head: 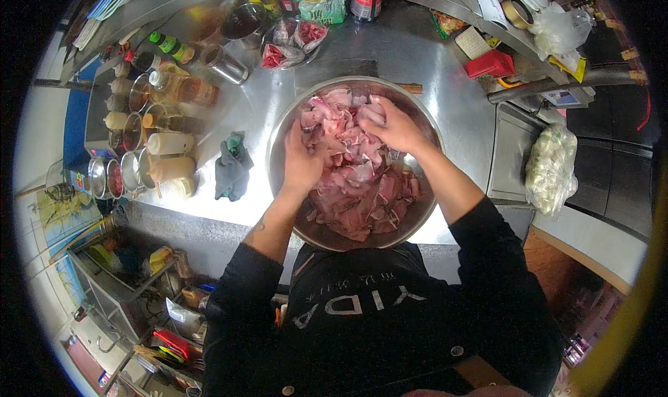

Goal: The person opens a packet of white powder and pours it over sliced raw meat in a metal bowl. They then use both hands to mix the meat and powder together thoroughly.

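A wide steel bowl (436, 198) stands at the counter's front edge, close against my body. Raw slices of flesh, apparently fish (360, 188), fill much of it, paler towards the far side and darker red nearer me. My left hand (304, 162) reaches in at the left, its fingers down among the slices and partly hidden. On the far right side of the pile, my right hand (394, 126) touches the paler slices with curled, slightly blurred fingers. Whether either hand grips a piece cannot be made out.
A dark green cloth (233, 166) lies left of the bowl on the steel counter (464, 136). Squeeze bottles (170, 144) and small steel bowls crowd the far left. Behind sit cut fish pieces (295, 43) and a steel cup (224, 64). A filled plastic bag (552, 168) is at the right.
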`<act>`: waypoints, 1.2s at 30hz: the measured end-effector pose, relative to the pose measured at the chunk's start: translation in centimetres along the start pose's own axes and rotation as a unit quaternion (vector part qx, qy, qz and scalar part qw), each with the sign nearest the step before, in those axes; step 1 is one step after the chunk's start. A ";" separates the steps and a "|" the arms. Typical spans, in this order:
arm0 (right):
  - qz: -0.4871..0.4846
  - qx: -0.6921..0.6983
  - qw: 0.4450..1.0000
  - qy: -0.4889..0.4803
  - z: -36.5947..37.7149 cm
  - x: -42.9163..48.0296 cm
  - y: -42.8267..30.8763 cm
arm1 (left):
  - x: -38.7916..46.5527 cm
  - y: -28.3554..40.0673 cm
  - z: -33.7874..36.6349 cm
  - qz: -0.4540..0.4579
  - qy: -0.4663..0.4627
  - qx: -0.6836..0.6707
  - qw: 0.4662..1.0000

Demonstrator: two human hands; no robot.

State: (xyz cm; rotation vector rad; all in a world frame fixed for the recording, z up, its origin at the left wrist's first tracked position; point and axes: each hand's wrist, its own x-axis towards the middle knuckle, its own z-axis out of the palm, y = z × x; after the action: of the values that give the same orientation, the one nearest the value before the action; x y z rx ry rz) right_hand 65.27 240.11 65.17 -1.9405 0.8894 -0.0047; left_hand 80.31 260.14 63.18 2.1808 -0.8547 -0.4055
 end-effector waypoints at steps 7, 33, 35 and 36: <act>0.095 0.406 0.879 -0.231 4.5 0.1 -3.7 | 3.1 1.7 0.3 -0.334 -0.175 -0.410 0.831; 0.112 0.315 0.938 -0.090 -2.4 -8.3 -2.6 | -4.1 3.6 -4.3 -0.323 -0.219 -0.462 0.796; 0.178 0.313 0.930 -0.081 -3.1 -9.8 -2.4 | -5.0 3.1 -4.7 -0.291 -0.168 -0.362 0.870; 0.227 0.319 0.914 -0.106 -3.3 -10.6 -2.0 | -5.3 2.8 -4.7 -0.246 -0.130 -0.320 0.905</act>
State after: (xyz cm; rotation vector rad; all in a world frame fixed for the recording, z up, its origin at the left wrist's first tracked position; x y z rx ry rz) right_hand 57.46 244.29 72.22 -1.0800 1.0165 0.1673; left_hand 77.61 264.79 68.52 1.7030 -0.2159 -1.0816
